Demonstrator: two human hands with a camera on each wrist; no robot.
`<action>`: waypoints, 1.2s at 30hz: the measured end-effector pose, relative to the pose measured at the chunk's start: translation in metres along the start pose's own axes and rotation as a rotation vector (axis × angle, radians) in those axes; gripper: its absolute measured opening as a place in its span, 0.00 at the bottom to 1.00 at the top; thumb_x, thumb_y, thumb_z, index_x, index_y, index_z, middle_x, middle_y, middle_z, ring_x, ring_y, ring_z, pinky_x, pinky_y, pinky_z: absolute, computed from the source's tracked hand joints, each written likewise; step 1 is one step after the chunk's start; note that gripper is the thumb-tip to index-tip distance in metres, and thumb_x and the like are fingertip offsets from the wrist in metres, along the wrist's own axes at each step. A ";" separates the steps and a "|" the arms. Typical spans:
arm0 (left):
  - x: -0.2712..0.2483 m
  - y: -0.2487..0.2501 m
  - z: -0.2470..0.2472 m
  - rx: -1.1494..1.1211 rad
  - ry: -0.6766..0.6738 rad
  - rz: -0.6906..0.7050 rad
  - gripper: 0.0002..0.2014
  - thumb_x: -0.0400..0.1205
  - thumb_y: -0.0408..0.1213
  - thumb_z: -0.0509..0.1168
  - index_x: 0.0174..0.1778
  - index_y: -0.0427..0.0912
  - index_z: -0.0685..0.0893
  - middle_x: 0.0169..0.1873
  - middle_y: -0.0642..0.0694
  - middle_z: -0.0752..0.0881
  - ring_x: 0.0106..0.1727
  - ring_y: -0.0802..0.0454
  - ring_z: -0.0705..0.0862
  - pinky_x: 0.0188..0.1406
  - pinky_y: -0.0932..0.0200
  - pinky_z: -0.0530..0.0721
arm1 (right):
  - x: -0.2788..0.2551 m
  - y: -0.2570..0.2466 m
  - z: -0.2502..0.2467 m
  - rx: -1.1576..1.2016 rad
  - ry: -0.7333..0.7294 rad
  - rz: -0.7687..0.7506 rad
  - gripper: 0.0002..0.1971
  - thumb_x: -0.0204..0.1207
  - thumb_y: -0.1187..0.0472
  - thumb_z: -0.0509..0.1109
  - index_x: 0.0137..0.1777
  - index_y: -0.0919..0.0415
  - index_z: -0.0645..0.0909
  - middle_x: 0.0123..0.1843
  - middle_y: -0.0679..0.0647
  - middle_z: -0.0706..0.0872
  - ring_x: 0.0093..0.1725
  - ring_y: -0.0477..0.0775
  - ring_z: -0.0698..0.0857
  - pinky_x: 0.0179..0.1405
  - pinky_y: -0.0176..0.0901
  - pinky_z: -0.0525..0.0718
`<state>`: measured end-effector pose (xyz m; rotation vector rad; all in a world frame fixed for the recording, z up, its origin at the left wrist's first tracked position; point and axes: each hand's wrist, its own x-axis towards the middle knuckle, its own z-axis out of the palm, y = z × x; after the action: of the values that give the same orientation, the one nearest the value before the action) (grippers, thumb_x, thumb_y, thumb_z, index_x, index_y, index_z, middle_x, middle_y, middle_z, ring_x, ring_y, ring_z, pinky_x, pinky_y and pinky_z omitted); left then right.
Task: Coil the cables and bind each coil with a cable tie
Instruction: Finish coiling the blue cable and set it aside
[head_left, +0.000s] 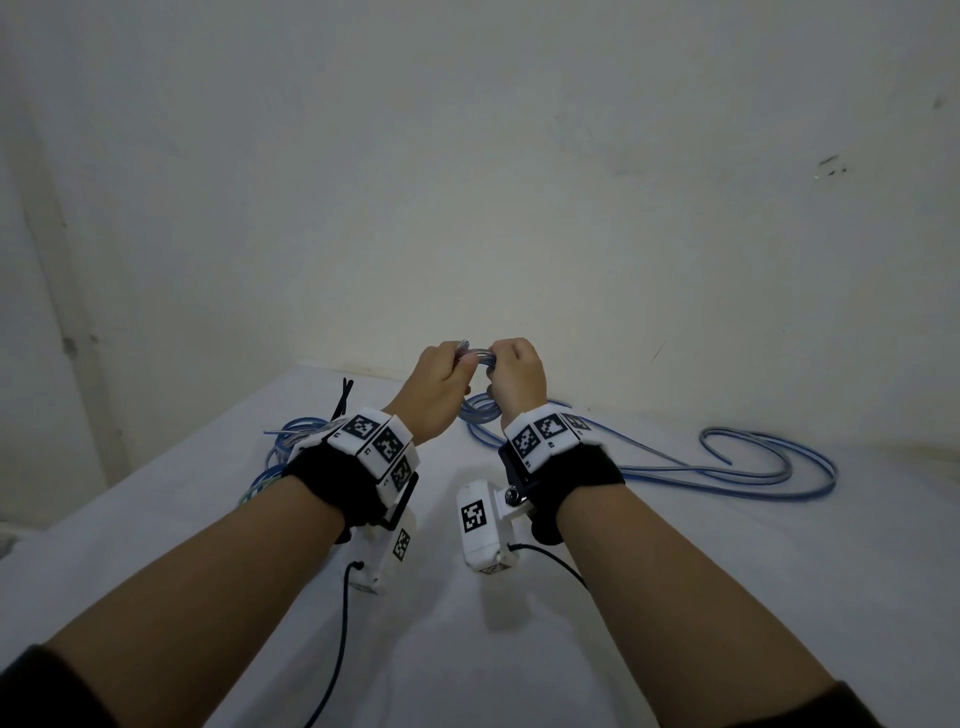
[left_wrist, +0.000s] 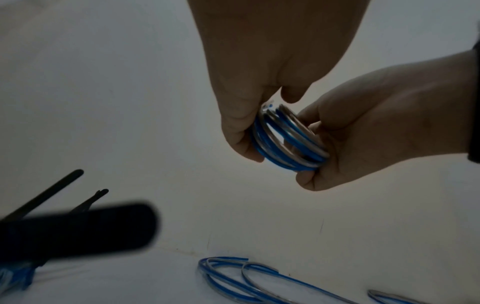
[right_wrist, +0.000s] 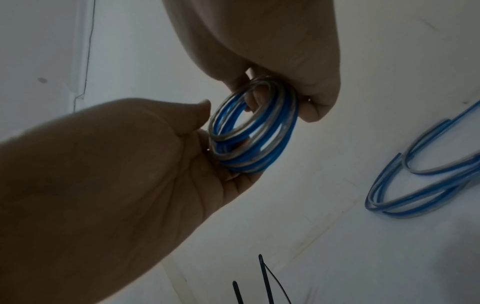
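A wide white table (head_left: 675, 597) fills the lower half of the head view, meeting a pale wall (head_left: 467, 156) at its far edge. Across the table, out toward three o'clock from the hands, a long blue-and-grey cable (head_left: 769, 467) lies loose in big lazy loops, one end trailing back under the right wrist. Over at nine o'clock, partly hidden behind the left wrist band, sits a bundle of the same blue cable (head_left: 283, 447), and just beyond it a few black cable ties (head_left: 343, 397) stick up from the tabletop.

Now to the action, dead centre and lifted clear of the table: both hands are up together at twelve o'clock, and between them is a small, tight coil (head_left: 480, 356) of blue-and-grey cable, several turns stacked side by side. The left hand (head_left: 441, 387) is clamped on the coil's left side, thumb on the outer turns and fingers curled through behind it. The right hand (head_left: 519, 379) is clenched round the opposite side, fingers hooked through the ring and thumb pressing on the outside. In the right wrist view the coil (right_wrist: 253, 127) stands nearly on edge, its hole open toward the camera, with the left hand at eight o'clock of it and the right hand's fingers (right_wrist: 318, 102) at one o'clock.
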<state>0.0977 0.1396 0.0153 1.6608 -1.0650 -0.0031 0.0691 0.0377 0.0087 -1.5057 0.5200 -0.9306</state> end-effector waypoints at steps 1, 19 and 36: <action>0.000 0.001 0.001 -0.031 0.011 -0.012 0.10 0.88 0.34 0.50 0.50 0.33 0.75 0.35 0.44 0.73 0.38 0.46 0.75 0.32 0.69 0.76 | 0.001 -0.001 0.000 0.010 0.012 -0.001 0.10 0.79 0.63 0.57 0.36 0.53 0.72 0.36 0.52 0.76 0.40 0.55 0.74 0.38 0.47 0.70; 0.009 -0.001 -0.013 0.004 0.239 -0.070 0.19 0.86 0.31 0.51 0.73 0.39 0.74 0.34 0.34 0.79 0.35 0.42 0.77 0.43 0.39 0.85 | 0.008 -0.017 0.009 -0.009 -0.008 0.008 0.17 0.83 0.53 0.53 0.31 0.54 0.67 0.29 0.50 0.69 0.29 0.49 0.66 0.32 0.42 0.63; 0.015 0.005 -0.008 -0.036 0.338 0.032 0.03 0.77 0.36 0.69 0.41 0.46 0.82 0.53 0.40 0.82 0.52 0.50 0.84 0.56 0.61 0.82 | 0.001 -0.018 -0.006 -0.050 -0.042 0.052 0.18 0.83 0.53 0.53 0.33 0.55 0.72 0.28 0.51 0.71 0.27 0.51 0.68 0.32 0.43 0.66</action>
<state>0.1071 0.1361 0.0297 1.5451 -0.8283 0.2689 0.0615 0.0363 0.0264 -1.5462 0.5536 -0.8494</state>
